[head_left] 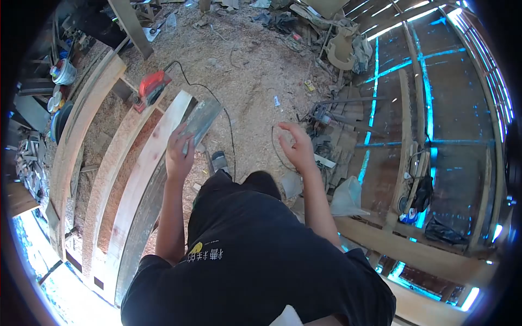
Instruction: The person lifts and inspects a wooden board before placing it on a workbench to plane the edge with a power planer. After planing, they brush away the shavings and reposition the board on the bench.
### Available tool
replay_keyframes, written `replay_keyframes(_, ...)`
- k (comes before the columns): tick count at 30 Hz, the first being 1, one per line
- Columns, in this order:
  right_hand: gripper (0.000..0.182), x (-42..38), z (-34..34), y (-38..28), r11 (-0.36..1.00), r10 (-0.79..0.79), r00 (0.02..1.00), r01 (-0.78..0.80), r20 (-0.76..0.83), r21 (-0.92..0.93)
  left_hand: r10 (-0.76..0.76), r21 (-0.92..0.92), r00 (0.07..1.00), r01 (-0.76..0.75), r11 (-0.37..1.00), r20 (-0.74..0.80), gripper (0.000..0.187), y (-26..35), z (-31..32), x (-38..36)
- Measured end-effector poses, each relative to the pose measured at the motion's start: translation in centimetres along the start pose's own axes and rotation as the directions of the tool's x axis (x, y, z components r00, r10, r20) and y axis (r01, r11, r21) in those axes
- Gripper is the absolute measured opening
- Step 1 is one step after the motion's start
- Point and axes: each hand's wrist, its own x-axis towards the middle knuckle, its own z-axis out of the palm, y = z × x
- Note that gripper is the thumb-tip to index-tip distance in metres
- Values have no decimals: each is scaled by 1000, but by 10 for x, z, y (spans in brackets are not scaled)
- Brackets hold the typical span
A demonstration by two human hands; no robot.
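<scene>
My left hand [179, 146], fingers spread and holding nothing, overlaps the far end of a long pale timber beam [142, 155]. Just beyond its fingertips lies the end of a grey weathered board [202, 120], which runs alongside that beam. Over the shavings-covered floor on the other side hangs my right hand [296, 145], its fingers loosely bent and apart, with nothing in it. A red electric planer [151, 88] rests on the neighbouring timber, ahead and left of my left hand. Its black cord [228, 122] trails across the floor between my hands.
More long timbers [92, 92] lie parallel on the left. A white bucket [65, 72] stands at the far left. Scrap and tools [326, 117] are heaped along the right, near a translucent plastic sheet [348, 196]. Slatted wall panels [451, 108] rise behind them. Shavings [250, 81] cover the floor.
</scene>
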Motion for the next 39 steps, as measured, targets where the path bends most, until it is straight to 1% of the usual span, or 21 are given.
replay_keyframes(2, 33, 23, -14, 16, 999, 31, 999, -31, -20, 9, 67, 14, 997, -68, 998, 48, 15, 13, 21, 34)
replay_keyframes(4, 32, 50, -25, 33, 996, 82, 995, -80, -63, 35, 52, 1, 997, -53, 999, 52, 15, 26, 32, 64)
replay_keyframes(7, 31, 94, -32, 66, 998, 60, 997, -59, -47, 27, 47, 27, 999, -48, 998, 16, 16, 25, 52, 96)
replay_keyframes(9, 31, 132, -30, 93, 999, 24, 1000, -24, -17, 36, -13, 119, 999, 18, 993, -41, 16, 10, 65, 115)
replay_keyframes(11, 32, 179, -23, 121, 998, -59, 998, 59, 26, 27, -34, 179, 993, 54, 982, -113, 16, -5, 79, 140)
replay_keyframes(12, 32, 202, -21, 136, 995, -91, 994, 89, 66, 39, -63, 223, 986, 97, 970, -156, 16, -7, 88, 140)
replay_keyframes(14, 32, 258, -13, 158, 993, -84, 980, 66, 182, 102, -117, 230, 961, 177, 957, -251, 14, -2, 102, 162)
replay_keyframes(15, 32, 286, -10, 162, 988, -123, 969, 99, 214, 119, -160, 241, 937, 241, 940, -311, 13, 3, 109, 172)
replay_keyframes(18, 32, 364, -2, 167, 950, -271, 908, 199, 319, 239, -278, 230, 851, 409, 883, -446, 11, 20, 133, 202)
replay_keyframes(20, 32, 412, 11, 169, 914, -391, 845, 312, 364, 258, -344, 118, 800, 452, 884, -491, 11, 23, 146, 210)
replay_keyframes(21, 32, 433, 17, 166, 902, -422, 812, 329, 403, 281, -284, 219, 809, 444, 869, -515, 12, 32, 146, 213)
replay_keyframes(23, 31, 480, 33, 153, 881, -470, 739, 353, 482, 316, -305, 212, 744, 511, 833, -595, 11, 34, 154, 210)
replay_keyframes(24, 31, 502, 43, 144, 865, -499, 711, 371, 495, 339, -299, 209, 714, 529, 822, -633, 11, 32, 158, 212)
replay_keyframes(25, 31, 523, 53, 135, 835, -550, 667, 423, 502, 353, -340, 166, 672, 570, 805, -657, 11, 28, 162, 211)
replay_keyframes(26, 31, 543, 62, 127, 802, -597, 620, 473, 509, 364, -342, 159, 647, 587, 794, -681, 11, 19, 166, 211)
replay_keyframes(30, 32, 615, 123, 100, 736, -673, 518, 536, 528, 413, -371, 142, 543, 685, 714, -753, 11, -23, 174, 241)
replay_keyframes(32, 33, 648, 164, 95, 690, -721, 480, 566, 500, 451, -443, 2, 438, 713, 702, -782, 12, -44, 172, 272)
replay_keyframes(34, 33, 680, 196, 82, 678, -726, 423, 574, 543, 459, -460, -18, 397, 741, 671, -795, 13, -73, 164, 298)
replay_keyframes(36, 33, 707, 223, 63, 658, -736, 373, 590, 565, 468, -240, 174, 460, 690, 703, -855, 15, -98, 148, 338)
replay_keyframes(37, 32, 720, 232, 52, 637, -757, 365, 599, 542, 485, -261, 137, 451, 677, 723, -853, 15, -106, 138, 355)
replay_keyframes(39, 32, 745, 257, 31, 593, -792, 322, 608, 519, 528, -229, 146, 424, 686, 713, -876, 15, -115, 117, 382)
